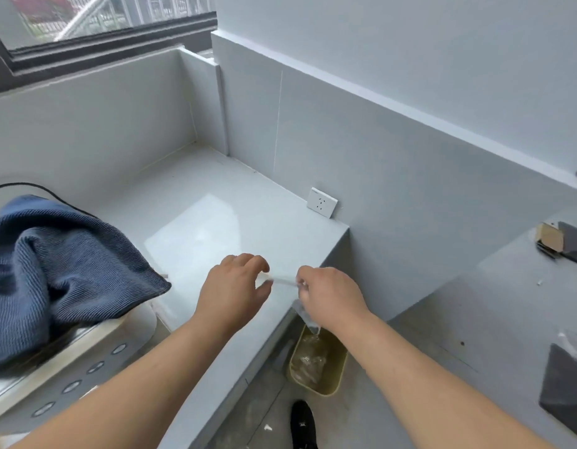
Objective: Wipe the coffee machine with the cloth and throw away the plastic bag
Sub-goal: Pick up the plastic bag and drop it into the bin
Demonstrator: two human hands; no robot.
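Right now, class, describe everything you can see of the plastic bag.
The plastic bag is thin, clear and crumpled. A strip of it is stretched between the left hand and the right hand, each pinching it. The rest hangs below the right hand, past the counter edge, above the yellow-green bin on the floor.
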